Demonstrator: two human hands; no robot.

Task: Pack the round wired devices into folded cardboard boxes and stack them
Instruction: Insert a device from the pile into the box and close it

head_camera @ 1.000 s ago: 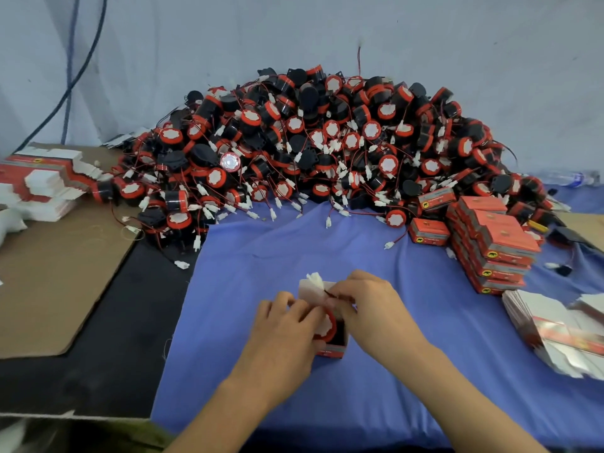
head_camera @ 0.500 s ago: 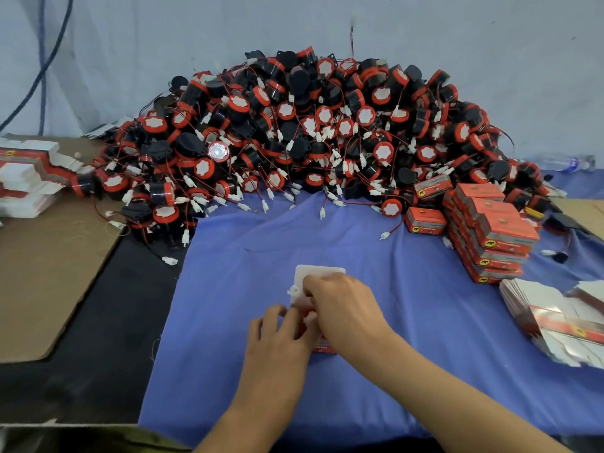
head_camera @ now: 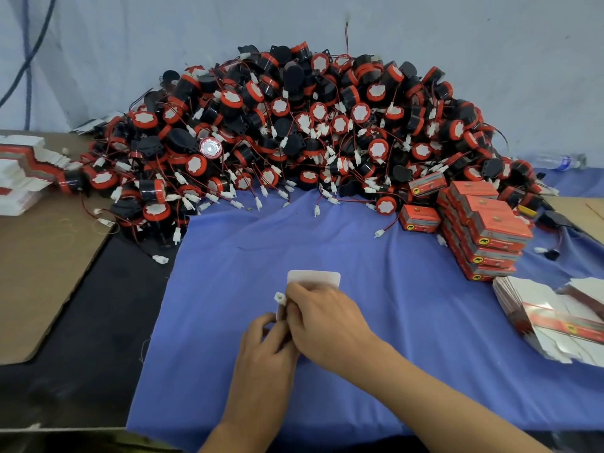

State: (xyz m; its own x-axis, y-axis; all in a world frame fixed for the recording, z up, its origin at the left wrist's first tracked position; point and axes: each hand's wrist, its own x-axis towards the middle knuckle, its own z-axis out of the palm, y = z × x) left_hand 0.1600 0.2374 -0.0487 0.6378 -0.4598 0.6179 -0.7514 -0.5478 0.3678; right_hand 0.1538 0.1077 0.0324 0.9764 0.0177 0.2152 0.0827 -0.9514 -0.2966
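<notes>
While hands [head_camera: 264, 349] [head_camera: 327, 325] clasp it, cardboard box [head_camera: 280, 314] (rounded white flap [head_camera: 313, 278])

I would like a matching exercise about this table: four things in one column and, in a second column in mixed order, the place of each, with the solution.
Things
1. pile of round devices
2. stack of packed boxes
3. water bottle
4. open box

Places
A. lying at the far right, by the wall
B. held by the left hand and the right hand
C. heaped in the middle, against the wall
D. on the blue cloth, at the right end of the heap

Pairs: 1-C, 2-D, 3-A, 4-B
</notes>
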